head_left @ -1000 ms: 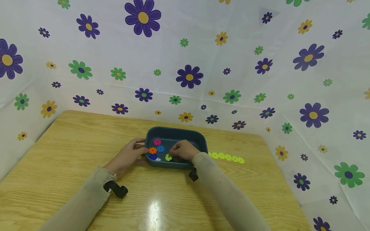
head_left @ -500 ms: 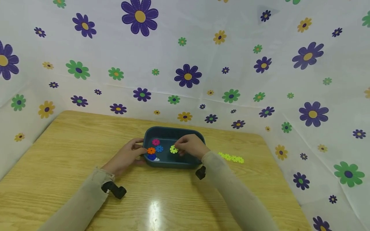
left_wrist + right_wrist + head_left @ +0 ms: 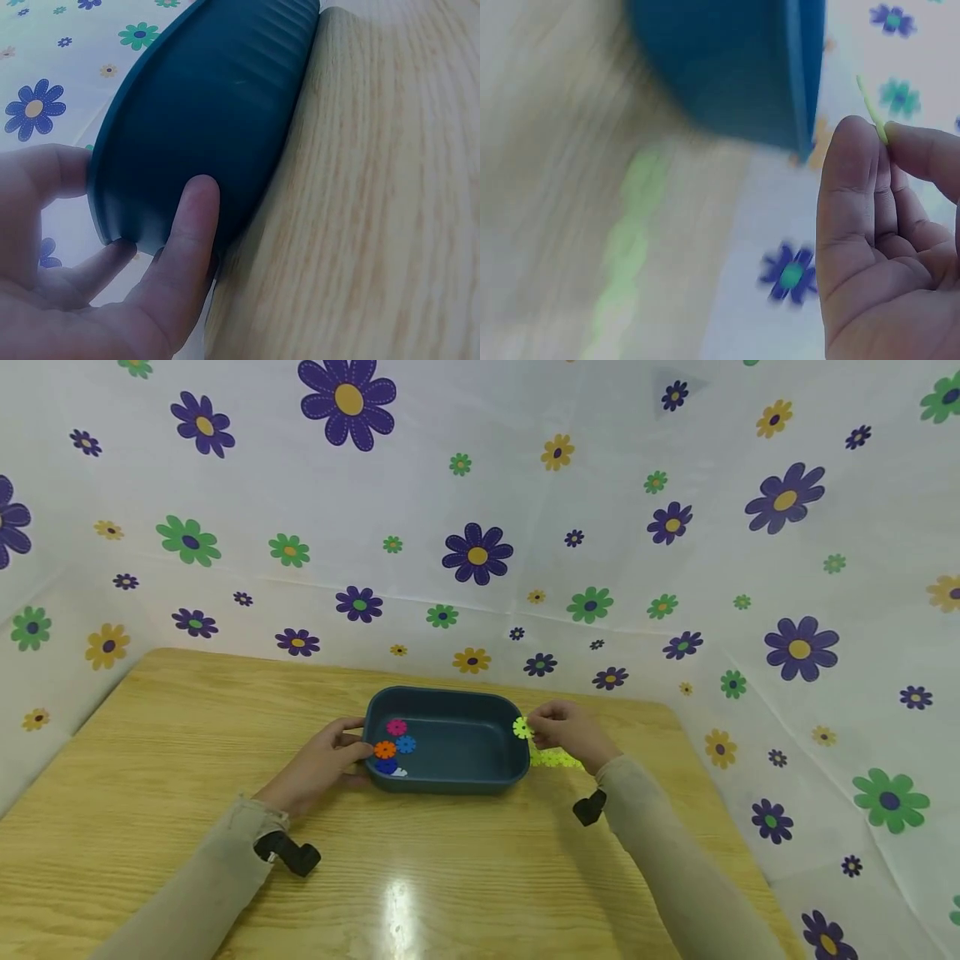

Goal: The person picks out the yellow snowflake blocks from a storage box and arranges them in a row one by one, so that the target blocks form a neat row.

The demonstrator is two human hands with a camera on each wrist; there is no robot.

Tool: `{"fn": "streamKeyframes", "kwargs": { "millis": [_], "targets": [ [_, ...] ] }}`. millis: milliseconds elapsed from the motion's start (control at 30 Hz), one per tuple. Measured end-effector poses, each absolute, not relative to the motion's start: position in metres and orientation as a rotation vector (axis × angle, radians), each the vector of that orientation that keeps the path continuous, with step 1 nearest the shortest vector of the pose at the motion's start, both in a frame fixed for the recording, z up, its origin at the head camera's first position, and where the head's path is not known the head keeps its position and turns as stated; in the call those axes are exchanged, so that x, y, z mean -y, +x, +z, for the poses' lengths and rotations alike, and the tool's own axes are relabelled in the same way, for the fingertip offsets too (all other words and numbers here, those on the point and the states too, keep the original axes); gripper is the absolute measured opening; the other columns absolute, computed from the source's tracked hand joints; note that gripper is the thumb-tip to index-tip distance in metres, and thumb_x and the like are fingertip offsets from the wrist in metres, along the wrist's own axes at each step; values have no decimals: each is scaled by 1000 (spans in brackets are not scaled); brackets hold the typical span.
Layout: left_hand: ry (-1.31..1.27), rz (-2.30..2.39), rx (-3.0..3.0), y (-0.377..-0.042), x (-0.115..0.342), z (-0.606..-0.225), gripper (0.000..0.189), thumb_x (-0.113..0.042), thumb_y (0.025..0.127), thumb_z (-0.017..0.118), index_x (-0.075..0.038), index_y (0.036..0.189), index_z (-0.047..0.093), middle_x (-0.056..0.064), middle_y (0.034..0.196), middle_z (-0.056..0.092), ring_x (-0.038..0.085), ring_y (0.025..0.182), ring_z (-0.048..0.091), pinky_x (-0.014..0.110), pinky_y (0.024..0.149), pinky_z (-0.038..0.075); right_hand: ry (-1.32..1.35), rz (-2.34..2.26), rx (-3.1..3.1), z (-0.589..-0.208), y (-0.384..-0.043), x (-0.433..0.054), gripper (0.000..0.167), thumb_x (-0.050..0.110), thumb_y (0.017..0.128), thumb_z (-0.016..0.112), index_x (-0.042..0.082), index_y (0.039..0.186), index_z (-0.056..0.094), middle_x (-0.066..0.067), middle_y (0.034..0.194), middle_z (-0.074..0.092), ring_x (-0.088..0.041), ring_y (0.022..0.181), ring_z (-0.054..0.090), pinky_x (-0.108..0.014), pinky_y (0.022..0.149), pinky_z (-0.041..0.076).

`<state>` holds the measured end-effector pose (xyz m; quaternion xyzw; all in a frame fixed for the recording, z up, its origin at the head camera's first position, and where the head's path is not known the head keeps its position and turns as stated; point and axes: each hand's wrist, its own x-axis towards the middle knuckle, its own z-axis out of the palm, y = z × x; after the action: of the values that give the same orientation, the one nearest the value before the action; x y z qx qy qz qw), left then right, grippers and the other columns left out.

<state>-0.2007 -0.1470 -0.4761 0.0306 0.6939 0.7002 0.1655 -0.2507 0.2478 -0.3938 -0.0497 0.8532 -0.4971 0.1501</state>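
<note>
My left hand (image 3: 322,764) holds the left end of a dark teal plastic bin (image 3: 450,785), thumb at the rim and fingers along its outer wall. The left wrist view shows a fingertip (image 3: 201,191) pressed to that wall. Beside the bin's right end, my right hand (image 3: 572,733) pinches a yellow-green snowflake disc (image 3: 522,727) between thumb and finger; it appears edge-on in the right wrist view. Below this hand, a row of yellow-green snowflake discs (image 3: 557,759) lies on the table, partly hidden by hand and bin.
Inside the bin at the left lie a pink disc (image 3: 397,727), an orange disc (image 3: 385,749), a light blue disc (image 3: 406,744), a dark blue disc (image 3: 386,766) and a white piece (image 3: 400,772). A flower-printed cloth (image 3: 420,502) hangs behind the wooden table (image 3: 450,868).
My right hand has lifted the yellow-green disc from the bin floor and carried it rightward past the bin's right end. My left hand keeps its hold on the bin.
</note>
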Motion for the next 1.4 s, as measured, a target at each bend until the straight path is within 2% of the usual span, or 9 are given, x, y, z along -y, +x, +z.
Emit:
{"fn": "streamKeyframes", "kwargs": {
  "millis": [67, 167, 367, 533, 700, 1000, 1400],
  "targets": [
    [90, 1993, -1976, -201, 147, -476, 65, -18, 105, 59, -6, 161, 28, 29, 144, 44, 32, 109, 66, 45, 91, 62, -97, -1421, -2470, -396, -249, -267, 30, 21, 104, 63, -5, 119, 65, -17, 109, 69, -37, 101, 68, -51, 98, 58],
    [95, 1996, -1969, -200, 148, -476, 65, -17, 105, 59, -6, 161, 27, 30, 145, 43, 33, 109, 65, 45, 92, 61, -17, -1390, -2519, -400, -246, -296, 32, 23, 105, 63, -5, 121, 65, -18, 111, 69, -37, 104, 68, -50, 97, 58],
    [89, 1988, -1969, -201, 149, -476, 66, -19, 105, 59, -7, 162, 26, 29, 148, 41, 35, 112, 64, 45, 92, 61, 111, -1345, -2597, -412, -243, -356, 39, 23, 107, 59, -10, 128, 60, -17, 114, 68, -27, 99, 70, -36, 89, 62],
    [88, 1988, -1969, -201, 150, -477, 66, -18, 105, 59, -6, 161, 27, 30, 147, 41, 35, 112, 64, 45, 92, 61, 196, -1248, -2642, -424, -236, -395, 39, 18, 108, 56, -15, 128, 58, -20, 115, 68, -19, 92, 70, -37, 87, 63],
    [95, 1990, -1969, -201, 149, -477, 65, -16, 105, 59, -5, 161, 27, 31, 144, 43, 34, 110, 64, 45, 91, 62, 257, -1194, -2652, -439, -234, -424, 37, 17, 106, 57, -15, 125, 61, -15, 107, 71, -13, 85, 69, -32, 80, 63],
    [93, 1979, -1986, -201, 152, -477, 65, -17, 105, 60, -5, 161, 28, 30, 144, 45, 32, 108, 65, 44, 91, 62, 307, -1155, -2652, -456, -240, -438, 40, 21, 103, 61, -14, 122, 65, -5, 92, 73, -11, 79, 66, -28, 71, 61],
    [90, 1994, -1963, -201, 151, -480, 67, -21, 105, 61, -6, 161, 28, 28, 144, 45, 32, 110, 65, 44, 93, 61, 300, -1090, -2702, -455, -238, -430, 32, 20, 100, 64, -9, 111, 71, -4, 86, 72, -13, 75, 65, -27, 67, 58]
  ]
}}
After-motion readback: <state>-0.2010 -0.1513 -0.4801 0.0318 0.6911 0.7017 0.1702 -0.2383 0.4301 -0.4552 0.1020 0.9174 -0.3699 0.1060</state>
